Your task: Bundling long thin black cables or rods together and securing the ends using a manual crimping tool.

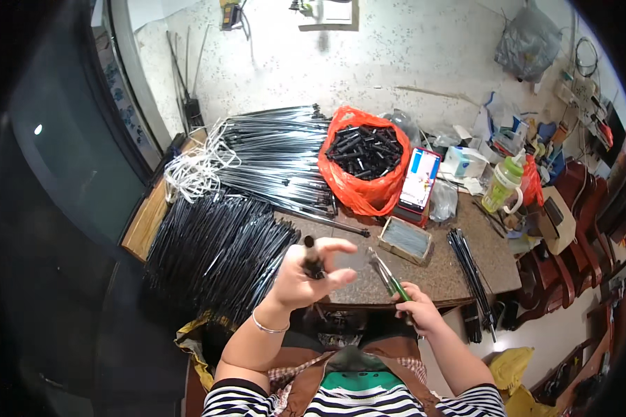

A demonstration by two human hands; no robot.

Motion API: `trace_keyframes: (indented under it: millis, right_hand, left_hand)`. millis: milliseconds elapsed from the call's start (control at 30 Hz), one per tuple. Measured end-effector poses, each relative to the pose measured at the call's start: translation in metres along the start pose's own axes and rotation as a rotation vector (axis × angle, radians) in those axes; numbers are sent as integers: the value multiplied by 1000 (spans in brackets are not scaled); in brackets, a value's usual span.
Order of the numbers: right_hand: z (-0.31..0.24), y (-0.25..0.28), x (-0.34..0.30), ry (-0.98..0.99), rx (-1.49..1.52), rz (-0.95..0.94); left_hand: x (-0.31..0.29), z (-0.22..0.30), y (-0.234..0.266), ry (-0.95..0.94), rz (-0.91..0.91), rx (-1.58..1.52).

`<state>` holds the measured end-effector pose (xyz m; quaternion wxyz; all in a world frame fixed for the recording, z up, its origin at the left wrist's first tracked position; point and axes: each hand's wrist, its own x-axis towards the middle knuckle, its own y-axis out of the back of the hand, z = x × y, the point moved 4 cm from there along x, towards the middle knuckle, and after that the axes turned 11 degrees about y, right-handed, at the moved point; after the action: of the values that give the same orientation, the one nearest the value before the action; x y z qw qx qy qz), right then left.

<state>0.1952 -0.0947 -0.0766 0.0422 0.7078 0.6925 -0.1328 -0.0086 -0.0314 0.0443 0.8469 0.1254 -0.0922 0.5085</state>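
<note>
My left hand (293, 286) is raised over the table's front edge, its thumb and index finger apart. Against its palm it holds a dark rod-like piece (313, 266), seen nearly end-on and partly blurred. To its right, my right hand (419, 311) grips green-handled pliers (399, 286), whose metal jaws point up and left over the tabletop. Just beyond the pliers lies a small open box (405, 240) of thin grey pins or wires. Behind it, a red plastic bag (355, 196) holds many short black tubes (366, 154).
Shiny metal rods (278, 153) and black rods (219, 250) cover the table's left side, with white ties (200, 167) at one end. A phone (419, 182) leans beside the bag. At right stand a green bottle (502, 185) and a black rod bundle (471, 278) overhanging the edge.
</note>
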Motion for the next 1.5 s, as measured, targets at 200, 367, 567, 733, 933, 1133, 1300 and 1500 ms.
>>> trace_keyframes:
  millis: [200, 367, 567, 733, 933, 1133, 1300, 1500]
  right_hand:
    - [-97, -46, -51, 1178, -1072, -83]
    - [-114, -55, -67, 1464, -1372, -5]
    - [-110, -55, -46, 1086, -643, -411]
    - [-4, -68, -47, -225, 698, -676]
    - [-68, -59, -14, 553, -547, -255]
    - [-53, -69, -19, -75, -60, -702]
    - [-41, -92, -18, 199, -305, -672]
    - [-90, -81, -40, 1097, -1009, -236]
  left_hand:
    - [-1, -4, 20, 56, 85, 44]
    - [-7, 6, 16, 18, 169, 68]
    - [-16, 2, 21, -7, 125, 11]
    - [-6, -5, 10, 10, -37, -133]
    - [4, 0, 10, -17, 128, -62]
    - [2, -4, 20, 54, 171, -157]
    - [-5, -3, 18, 131, 86, -188]
    - [-21, -1, 31, 186, 76, -172]
